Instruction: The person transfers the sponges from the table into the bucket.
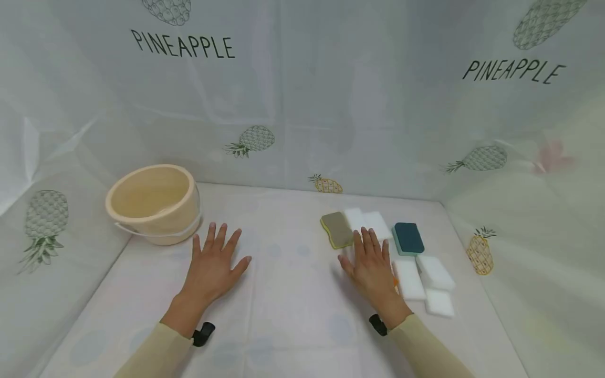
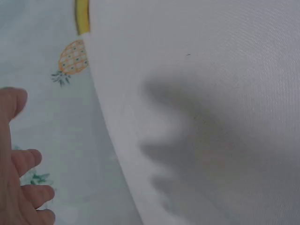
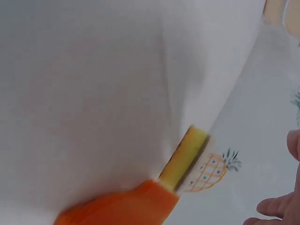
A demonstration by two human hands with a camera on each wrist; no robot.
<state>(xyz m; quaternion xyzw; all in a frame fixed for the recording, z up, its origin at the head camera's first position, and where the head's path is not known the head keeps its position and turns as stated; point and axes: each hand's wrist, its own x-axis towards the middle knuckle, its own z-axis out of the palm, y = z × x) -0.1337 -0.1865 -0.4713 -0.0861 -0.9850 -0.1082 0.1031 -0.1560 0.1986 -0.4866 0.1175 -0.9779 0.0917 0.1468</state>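
Over the left half of the white-covered table, my left hand is spread with straight fingers and holds nothing. The left wrist view catches its fingertips above their shadow. On the right side my right hand is also stretched out and holds nothing, its fingertips close to a yellow sponge with a grey-brown face. Below this hand lies a smooth orange object, mostly hidden by the hand in the head view; its kind cannot be told. White foam blocks lie just beyond the right fingertips.
A cream bucket with a white handle stands at the back left, beyond my left hand. To the right are a dark teal sponge and more white blocks. A pineapple-printed sheet walls the back and sides.
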